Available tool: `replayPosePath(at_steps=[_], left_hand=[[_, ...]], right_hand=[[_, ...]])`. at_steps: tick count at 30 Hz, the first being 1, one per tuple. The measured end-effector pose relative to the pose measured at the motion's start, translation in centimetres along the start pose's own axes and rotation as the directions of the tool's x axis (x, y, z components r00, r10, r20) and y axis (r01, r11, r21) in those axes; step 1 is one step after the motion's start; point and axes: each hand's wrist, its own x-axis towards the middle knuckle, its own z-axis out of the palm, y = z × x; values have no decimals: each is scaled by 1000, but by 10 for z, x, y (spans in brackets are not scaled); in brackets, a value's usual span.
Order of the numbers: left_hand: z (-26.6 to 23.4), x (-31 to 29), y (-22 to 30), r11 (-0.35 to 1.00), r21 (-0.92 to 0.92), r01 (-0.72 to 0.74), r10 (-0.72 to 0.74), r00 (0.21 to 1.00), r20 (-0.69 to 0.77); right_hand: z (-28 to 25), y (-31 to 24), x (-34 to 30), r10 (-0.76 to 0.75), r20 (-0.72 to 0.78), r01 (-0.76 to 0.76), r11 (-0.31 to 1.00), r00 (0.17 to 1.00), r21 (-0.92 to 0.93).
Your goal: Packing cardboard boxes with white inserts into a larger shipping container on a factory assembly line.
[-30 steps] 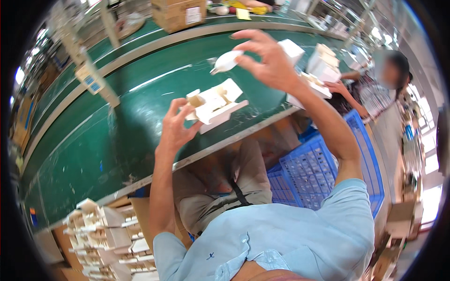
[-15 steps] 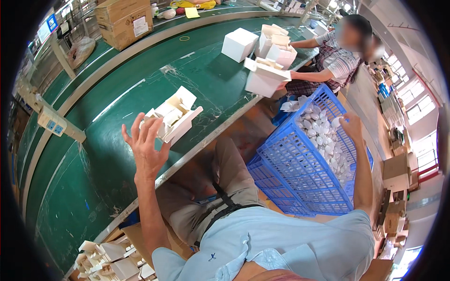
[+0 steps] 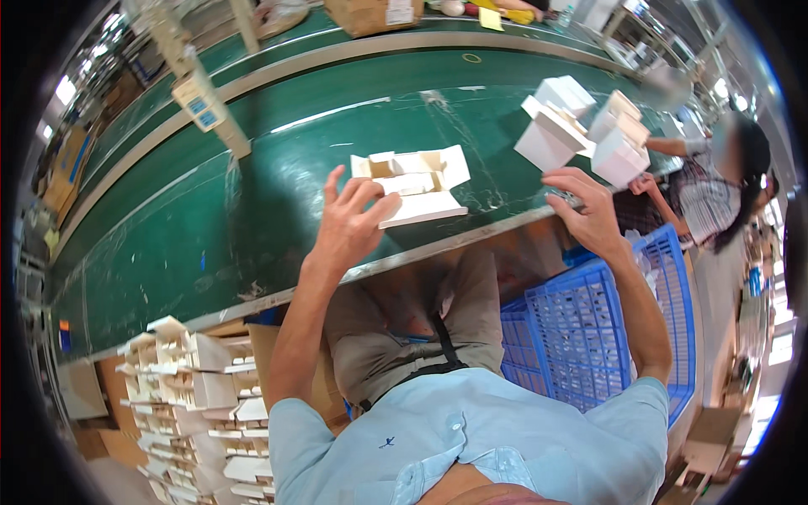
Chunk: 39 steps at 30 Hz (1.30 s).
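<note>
An open white carton (image 3: 425, 210) with cardboard partitions inside lies on the green work surface (image 3: 278, 202) before me. My left hand (image 3: 352, 215) is at the carton's left side, fingers spread and holding nothing; I cannot tell whether the fingertips touch it. My right hand (image 3: 585, 206) is raised over the table's near edge, to the right of the carton. Its thumb and fingers curl round a small whitish piece (image 3: 564, 197), too blurred to tell its kind.
At my right stands a blue plastic crate (image 3: 581, 337) with small white pieces inside. White boxes (image 3: 547, 139) stand at the far right beside a seated co-worker (image 3: 715, 181). Stacked open cartons (image 3: 194, 396) are at my lower left. A post with sockets (image 3: 202, 105) rises at the back left.
The view has turned rightward, bringing the carton to the middle. My right hand has come from above the blue crate to the table's edge with the small piece. My left hand stays beside the carton.
</note>
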Motion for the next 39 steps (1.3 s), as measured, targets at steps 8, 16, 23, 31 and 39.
replayPosePath(at_steps=[8, 16, 23, 31, 39], left_hand=[[-9, 13, -4, 987, -104, 123, -109, 985, 133], [-1, 16, -12, 998, -53, 43, -33, 984, 176], [5, 8, -12, 990, -116, 80, -63, 987, 146], [6, 10, -11, 990, -113, 87, -69, 985, 160], [4, 14, -16, 992, -77, 98, -79, 972, 223]], right_hand=[[110, -56, 135, -424, 165, 385, 896, 891, 223], [149, -44, 166, -440, 449, 517, 854, 778, -59], [149, -64, 180, -450, 548, 635, 745, 705, -206], [146, -68, 191, -420, 654, 667, 724, 629, -176], [157, -64, 190, -476, 634, 698, 701, 610, -145]])
